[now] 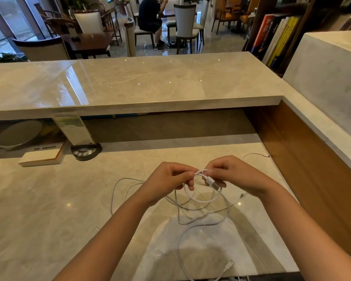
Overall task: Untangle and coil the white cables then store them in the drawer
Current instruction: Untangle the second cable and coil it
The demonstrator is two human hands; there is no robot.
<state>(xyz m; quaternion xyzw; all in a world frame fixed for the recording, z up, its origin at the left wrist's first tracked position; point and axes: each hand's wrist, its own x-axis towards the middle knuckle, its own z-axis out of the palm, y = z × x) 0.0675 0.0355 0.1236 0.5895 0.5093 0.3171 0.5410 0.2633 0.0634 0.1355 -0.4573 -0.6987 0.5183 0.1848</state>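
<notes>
White cables (193, 218) lie in loose, overlapping loops on the marble bench (49, 209), with part of the tangle lifted between the person's two hands. The left hand (168, 179) pinches a strand near its fingertips; the right hand (229, 175) pinches the cord just behind a plug (212, 182), fingers curled around it. Another connector (229, 263) rests on the bench near the front edge, and a thin strand (255, 154) trails off to the right. The cords look light, thin and limp, so they probably sag and snag on each other rather than hold a shape. Holding just behind a plug seems the surest grip, feeding that end back through the loops. No drawer is in view.
</notes>
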